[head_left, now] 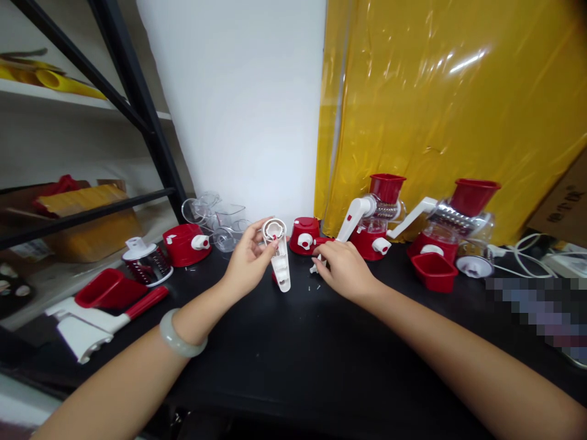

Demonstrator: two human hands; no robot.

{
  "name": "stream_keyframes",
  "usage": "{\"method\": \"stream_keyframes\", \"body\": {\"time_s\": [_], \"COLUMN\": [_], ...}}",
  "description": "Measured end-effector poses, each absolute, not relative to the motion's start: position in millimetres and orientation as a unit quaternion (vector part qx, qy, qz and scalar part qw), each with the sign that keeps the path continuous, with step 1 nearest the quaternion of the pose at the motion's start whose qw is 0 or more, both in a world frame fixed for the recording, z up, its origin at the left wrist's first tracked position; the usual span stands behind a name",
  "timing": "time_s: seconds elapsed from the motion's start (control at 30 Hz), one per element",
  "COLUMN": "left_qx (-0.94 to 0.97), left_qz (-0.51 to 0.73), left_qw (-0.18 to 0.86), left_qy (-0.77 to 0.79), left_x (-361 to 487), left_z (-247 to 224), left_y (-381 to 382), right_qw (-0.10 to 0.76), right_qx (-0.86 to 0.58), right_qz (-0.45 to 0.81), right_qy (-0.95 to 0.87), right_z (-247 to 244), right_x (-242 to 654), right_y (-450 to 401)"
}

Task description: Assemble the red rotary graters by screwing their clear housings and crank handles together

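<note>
My left hand (251, 256) is closed on a white crank handle (281, 274), its hollow side toward me and its ring-shaped end at the top. A small red piece shows inside that ring, by my thumb. My right hand (345, 267) is low over the table, fingers curled round a small white plastic part (315, 266); its exact shape is mostly hidden. Just behind my right fingers stands a red grater base (304, 234) with a white knob. A short red grip (323, 241) shows right beside those fingers. Tiny screws (313, 288) lie on the black table (293, 348) between my hands.
On the left are another red base (187, 244), clear plastic housings (222, 220), a grating drum (147, 263), a red hopper (109, 288) and a white crank with a red grip (98, 327). Two assembled rotary graters (373, 229) and a red tray (434, 271) stand right.
</note>
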State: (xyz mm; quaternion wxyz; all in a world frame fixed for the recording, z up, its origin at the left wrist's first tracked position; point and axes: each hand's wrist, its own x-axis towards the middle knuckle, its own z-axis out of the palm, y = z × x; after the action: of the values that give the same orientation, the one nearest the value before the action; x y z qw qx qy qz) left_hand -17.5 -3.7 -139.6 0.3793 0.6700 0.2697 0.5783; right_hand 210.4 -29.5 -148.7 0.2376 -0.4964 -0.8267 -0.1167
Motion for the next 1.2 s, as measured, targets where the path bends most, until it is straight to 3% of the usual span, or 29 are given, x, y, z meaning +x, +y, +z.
{"method": "stream_keyframes", "body": {"time_s": [0.17,0.53,0.77,1.2], "left_qx": [0.661,0.657,0.657,0.676], "left_qz": [0.592,0.614,0.622,0.629], "left_qw": [0.379,0.324,0.313,0.265], "left_qy": [0.263,0.296,0.290,0.276], "left_x": [-16,-14,-10,-5], "left_z": [-139,-147,-153,-166], "left_y": [-5,-7,-14,-18], "right_qw": [0.358,0.452,0.487,0.469], "right_qx": [-0.392,-0.380,-0.388,-0.399], "right_qz": [-0.099,0.023,0.040,0.046], "right_qy": [-0.842,-0.807,-0.781,-0.786], "right_z": [-133,-122,-130,-141], "right_x": [191,154,149,151], "right_y": [-51,-32,-32,-28]}}
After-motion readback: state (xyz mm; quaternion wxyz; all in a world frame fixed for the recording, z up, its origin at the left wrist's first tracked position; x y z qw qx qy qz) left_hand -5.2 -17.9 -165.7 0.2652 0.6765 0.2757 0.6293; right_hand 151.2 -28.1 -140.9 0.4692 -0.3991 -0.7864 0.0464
